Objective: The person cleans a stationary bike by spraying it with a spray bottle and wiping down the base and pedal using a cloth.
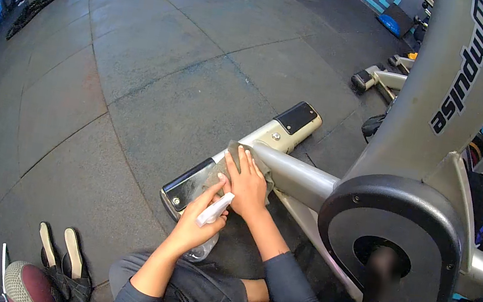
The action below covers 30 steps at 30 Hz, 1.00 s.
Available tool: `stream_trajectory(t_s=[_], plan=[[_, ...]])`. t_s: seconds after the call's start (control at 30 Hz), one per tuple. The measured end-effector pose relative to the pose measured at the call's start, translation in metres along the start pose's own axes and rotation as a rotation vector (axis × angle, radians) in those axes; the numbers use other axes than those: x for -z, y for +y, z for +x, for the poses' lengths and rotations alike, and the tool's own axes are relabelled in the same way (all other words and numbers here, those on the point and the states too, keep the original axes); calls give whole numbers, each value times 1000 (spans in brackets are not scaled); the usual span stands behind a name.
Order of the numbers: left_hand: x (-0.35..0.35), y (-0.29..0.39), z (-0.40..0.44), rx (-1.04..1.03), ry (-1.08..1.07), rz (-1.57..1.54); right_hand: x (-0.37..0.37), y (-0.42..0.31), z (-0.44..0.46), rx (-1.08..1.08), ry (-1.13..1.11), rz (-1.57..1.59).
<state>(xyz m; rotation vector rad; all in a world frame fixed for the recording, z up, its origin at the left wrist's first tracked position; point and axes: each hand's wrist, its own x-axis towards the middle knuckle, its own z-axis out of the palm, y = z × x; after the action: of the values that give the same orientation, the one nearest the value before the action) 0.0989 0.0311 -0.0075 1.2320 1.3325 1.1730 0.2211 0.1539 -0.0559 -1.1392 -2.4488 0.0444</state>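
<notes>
A grey-green cloth (217,175) lies over the middle of the bike's cream and black floor bar (262,136). My right hand (246,183) is spread flat on the cloth, fingers apart, pressing it against the bar. Just to its left, my left hand (197,219) is wrapped round a spray bottle with a white spray head (215,209). The bottle's clear lower part (201,250) shows below that hand. My left fingertips are near the cloth; whether they touch it I cannot tell.
The exercise bike's grey frame (442,100) and round pedal housing (389,248) stand at the right. Black sandals (72,263) and a maroon and beige shoe (31,285) are at the lower left. Other gym equipment (383,78) stands behind the bike.
</notes>
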Motion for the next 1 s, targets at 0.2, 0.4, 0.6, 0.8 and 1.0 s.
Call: stream_trajectory(t_s=[0.2,0.4,0.6,0.8,1.0], plan=[[4,-3,-1,-2,-12,-16,-17,-2,38,4,-47,72],[8,-4,1,-26,-27,9,-31,-16,31,-132,-19,14],[8,-1,-1,-73,-96,87,-17,-30,-15,-225,49,-158],[7,1,-2,-99,-116,80,17,-28,-45,-195,-17,-60],[9,-1,-3,-56,-125,9,16,-16,-22,-112,-43,-38]])
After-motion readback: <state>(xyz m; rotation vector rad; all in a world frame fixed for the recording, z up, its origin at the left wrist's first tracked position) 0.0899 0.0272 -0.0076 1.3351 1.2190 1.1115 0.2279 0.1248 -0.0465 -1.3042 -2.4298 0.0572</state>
